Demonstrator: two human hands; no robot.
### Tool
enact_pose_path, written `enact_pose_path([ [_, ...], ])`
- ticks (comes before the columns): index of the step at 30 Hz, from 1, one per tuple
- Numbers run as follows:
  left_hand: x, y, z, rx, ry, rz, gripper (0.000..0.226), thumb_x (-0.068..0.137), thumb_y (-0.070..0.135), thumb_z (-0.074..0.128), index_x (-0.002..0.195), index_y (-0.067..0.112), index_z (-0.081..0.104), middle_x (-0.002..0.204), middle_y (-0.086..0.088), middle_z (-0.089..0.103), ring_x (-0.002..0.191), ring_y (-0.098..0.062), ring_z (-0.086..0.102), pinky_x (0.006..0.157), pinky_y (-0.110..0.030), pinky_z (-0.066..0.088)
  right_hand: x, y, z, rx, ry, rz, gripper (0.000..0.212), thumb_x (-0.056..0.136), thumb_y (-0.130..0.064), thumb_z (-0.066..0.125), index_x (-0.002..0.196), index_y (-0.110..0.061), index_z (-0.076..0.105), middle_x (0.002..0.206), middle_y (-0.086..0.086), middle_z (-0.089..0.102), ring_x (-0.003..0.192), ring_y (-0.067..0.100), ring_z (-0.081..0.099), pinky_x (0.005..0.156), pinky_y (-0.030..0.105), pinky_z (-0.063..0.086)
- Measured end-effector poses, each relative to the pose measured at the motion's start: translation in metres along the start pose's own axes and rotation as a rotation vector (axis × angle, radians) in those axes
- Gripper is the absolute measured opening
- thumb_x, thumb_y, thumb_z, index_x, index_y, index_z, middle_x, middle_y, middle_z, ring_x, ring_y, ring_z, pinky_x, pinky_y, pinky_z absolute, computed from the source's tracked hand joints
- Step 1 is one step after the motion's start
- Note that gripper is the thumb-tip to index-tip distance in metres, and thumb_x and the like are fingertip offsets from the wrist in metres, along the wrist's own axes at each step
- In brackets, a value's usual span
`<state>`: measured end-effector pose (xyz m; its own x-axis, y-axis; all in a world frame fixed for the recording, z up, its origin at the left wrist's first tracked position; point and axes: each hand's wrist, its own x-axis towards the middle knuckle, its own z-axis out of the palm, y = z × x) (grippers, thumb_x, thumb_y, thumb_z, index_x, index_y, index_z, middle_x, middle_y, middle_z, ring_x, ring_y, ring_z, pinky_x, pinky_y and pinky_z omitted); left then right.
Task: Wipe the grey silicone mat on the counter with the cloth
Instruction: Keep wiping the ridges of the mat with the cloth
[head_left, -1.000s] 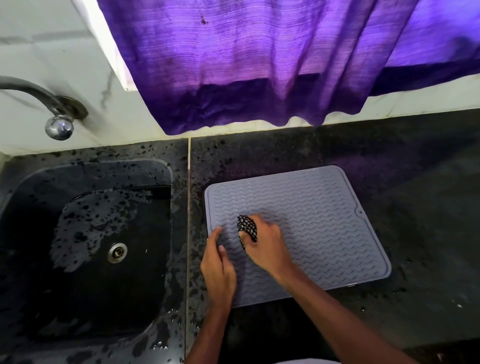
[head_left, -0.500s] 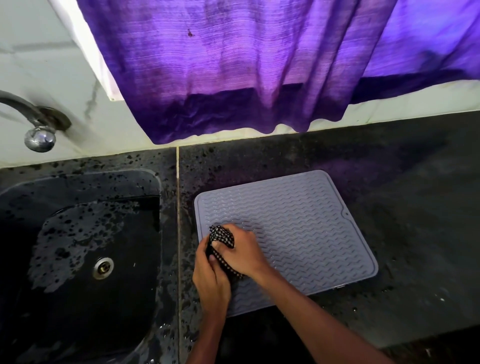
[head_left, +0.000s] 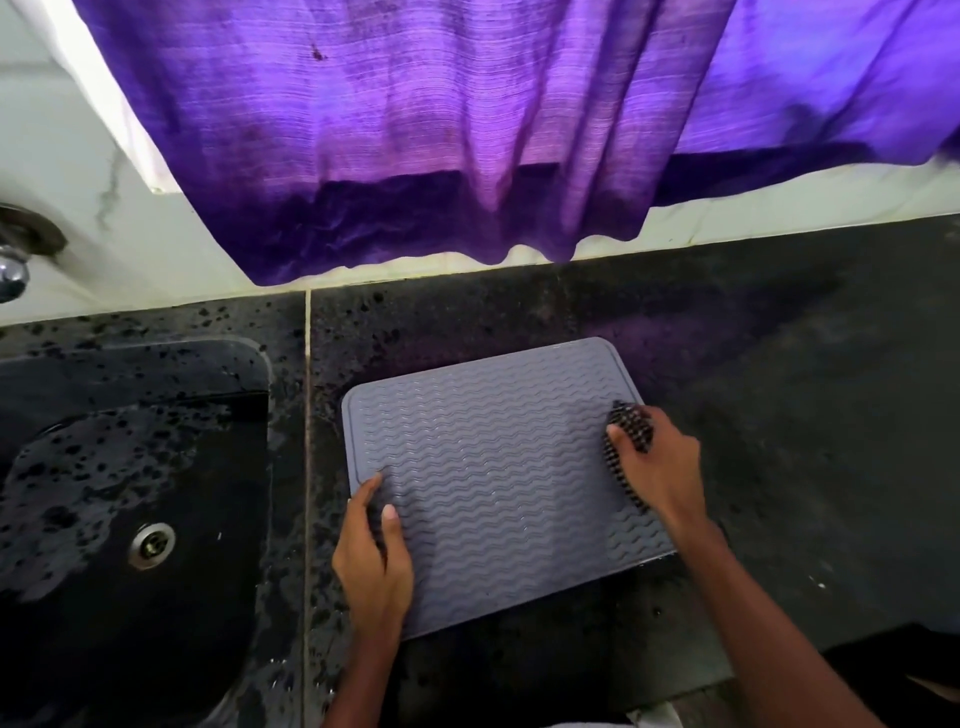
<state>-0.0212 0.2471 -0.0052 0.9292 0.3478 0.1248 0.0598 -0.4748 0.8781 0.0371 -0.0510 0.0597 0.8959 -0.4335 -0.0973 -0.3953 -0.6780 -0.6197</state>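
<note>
Nearest the camera, two bare forearms reach in over the front edge of the dark counter (head_left: 753, 415). The left hand (head_left: 374, 556) lies flat and released, fingers spread, pressing on the near left corner of the grey mat (head_left: 488, 483); its fingertips sit just inside the mat's left edge. The right hand (head_left: 657, 467) is clenched around a bunched black-and-white checked cloth (head_left: 628, 426), which rests on the mat at its right edge, toward the far right corner — part of the cloth sticks out past the fingers.

The mat lies flat on the counter, turned a little so its far right corner points away. Its raised rim runs around a field of wavy ridges, and the whole middle is bare between the two hands. The near edge stops short of the counter's front edge. To the right of the mat the counter is open, dull and dry-looking, with a few pale specks. No writing or label can be read anywhere.

Left of the mat, a pale seam (head_left: 307, 467) runs front to back, with water drops spattered on both sides. Beyond the seam sits a black sink (head_left: 249, 374) with a round metal drain (head_left: 151, 544) and wet patches. At the far left edge a metal tap (head_left: 13, 270) pokes in from the pale marble-like wall (head_left: 93, 197). A purple curtain (head_left: 441, 130) hangs above, its darker hem falling just over the counter's back edge.
</note>
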Motion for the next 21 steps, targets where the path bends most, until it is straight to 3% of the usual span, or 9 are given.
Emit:
enact_pose_path([
  [5,-0.001,0.002,0.000,0.017,-0.004,-0.004,0.046,0.098,0.034,0.041,0.133,0.010,0.057,0.131,-0.005,0.064,0.121,-0.020,0.058,0.103,-0.020,0.037,0.024,0.026,-0.016,-0.106,0.004,0.000,0.042,0.090,-0.031,0.063,0.125,-0.010,0.054,0.104,0.022,0.069,0.097,0.037,0.064,0.082,0.037,0.050],
  [16,-0.001,0.004,0.001,0.051,-0.006,0.010,0.054,0.097,0.043,0.040,0.133,0.007,0.057,0.131,-0.006,0.064,0.121,-0.020,0.058,0.104,-0.026,0.039,0.017,0.011,0.006,-0.082,-0.067,-0.147,0.039,0.087,-0.028,0.067,0.121,-0.012,0.058,0.098,0.020,0.071,0.089,0.036,0.067,0.079,0.037,0.052],
  [21,-0.001,0.002,0.002,0.085,-0.018,-0.007,0.054,0.096,0.044,0.040,0.134,0.010,0.057,0.132,-0.004,0.063,0.122,-0.018,0.057,0.104,-0.022,0.037,0.006,0.003,0.024,-0.053,-0.060,-0.266,0.037,0.086,-0.028,0.068,0.119,-0.015,0.061,0.093,0.010,0.072,0.078,0.025,0.068,0.070,0.024,0.047],
])
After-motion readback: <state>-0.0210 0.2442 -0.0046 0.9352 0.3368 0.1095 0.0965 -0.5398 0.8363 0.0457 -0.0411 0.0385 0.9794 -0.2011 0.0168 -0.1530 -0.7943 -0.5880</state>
